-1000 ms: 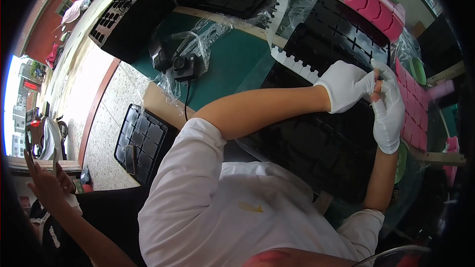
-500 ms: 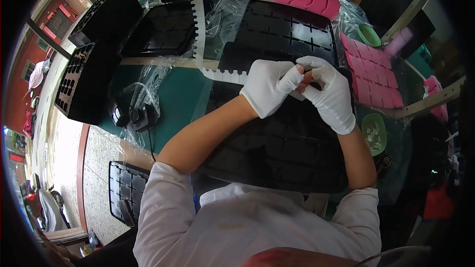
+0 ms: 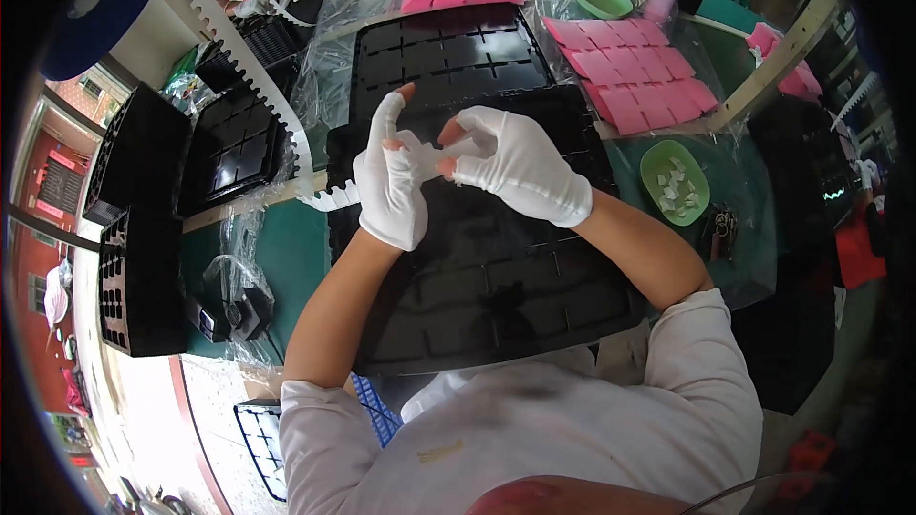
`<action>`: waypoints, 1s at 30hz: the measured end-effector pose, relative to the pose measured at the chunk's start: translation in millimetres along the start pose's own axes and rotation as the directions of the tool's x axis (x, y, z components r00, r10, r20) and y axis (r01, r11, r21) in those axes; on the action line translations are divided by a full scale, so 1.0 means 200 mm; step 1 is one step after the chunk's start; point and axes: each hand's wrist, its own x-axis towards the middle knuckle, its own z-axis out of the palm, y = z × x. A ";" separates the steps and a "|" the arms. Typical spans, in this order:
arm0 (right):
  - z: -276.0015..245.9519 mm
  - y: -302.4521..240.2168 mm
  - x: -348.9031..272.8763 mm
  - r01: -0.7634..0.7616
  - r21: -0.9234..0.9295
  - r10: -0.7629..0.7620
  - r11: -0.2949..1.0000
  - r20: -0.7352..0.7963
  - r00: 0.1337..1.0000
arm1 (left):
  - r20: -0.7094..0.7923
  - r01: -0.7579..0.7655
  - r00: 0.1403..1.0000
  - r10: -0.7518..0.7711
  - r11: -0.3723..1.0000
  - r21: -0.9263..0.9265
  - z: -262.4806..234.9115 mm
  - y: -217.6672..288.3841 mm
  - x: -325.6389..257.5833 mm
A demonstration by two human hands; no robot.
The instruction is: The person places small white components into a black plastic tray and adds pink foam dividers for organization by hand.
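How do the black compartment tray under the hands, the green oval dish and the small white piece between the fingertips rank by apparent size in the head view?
1. Black compartment tray, by far the largest.
2. Green oval dish.
3. Small white piece, pinched between both hands' fingertips; it sits nearer the camera yet looks smallest.

Pink trays (image 3: 630,72) and green bowl (image 3: 674,181) crowd the right.

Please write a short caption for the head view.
Two gloved hands, left hand and right hand, meet above a black compartment tray.
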 end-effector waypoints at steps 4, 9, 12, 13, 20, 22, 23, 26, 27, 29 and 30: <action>-0.06 0.01 0.00 0.050 0.103 -0.037 0.993 -0.120 0.992 | 0.205 0.051 0.976 -0.070 0.994 0.096 -0.03 0.06 0.01; -0.10 0.03 0.02 0.096 0.155 -0.071 0.983 -0.163 0.984 | 0.304 0.406 0.888 -0.344 0.897 -0.173 -0.08 0.06 0.03; -0.09 0.03 0.02 0.086 0.144 -0.062 0.986 -0.161 0.985 | 0.289 0.267 0.932 -0.219 0.953 -0.141 -0.07 0.05 0.03; -0.10 0.03 0.02 0.083 0.140 -0.060 0.987 -0.161 0.985 | 0.346 0.244 0.920 -0.182 0.959 -0.144 -0.09 0.02 0.03; -0.10 0.01 0.02 0.131 0.169 -0.101 0.977 -0.175 0.979 | 0.423 0.342 0.884 -0.197 0.890 -0.301 -0.08 0.03 0.07; -0.09 0.01 0.02 0.140 0.155 -0.112 0.978 -0.178 0.978 | 0.367 0.339 0.904 -0.218 0.889 -0.307 -0.07 0.04 0.06; -0.09 0.01 0.01 0.142 0.157 -0.116 0.977 -0.164 0.980 | 0.472 0.398 0.849 -0.239 0.876 -0.273 -0.09 0.02 0.06; -0.06 -0.01 0.00 0.202 -0.097 -0.218 0.975 -0.204 0.954 | 0.555 0.484 0.778 -0.293 0.843 -0.234 -0.09 0.00 0.05; -0.06 -0.01 0.00 0.237 -0.352 -0.329 0.906 -0.232 0.915 | 0.492 0.525 0.788 -0.370 0.821 -0.224 -0.08 -0.01 0.04; -0.06 -0.02 0.00 0.457 -0.683 -0.742 0.570 -0.189 0.643 | 0.379 0.525 0.817 -0.436 0.833 -0.173 -0.06 0.01 0.03; -0.05 -0.05 -0.01 0.492 -0.711 -0.799 0.502 -0.163 0.579 | 0.378 0.526 0.816 -0.437 0.833 -0.172 -0.07 0.02 0.03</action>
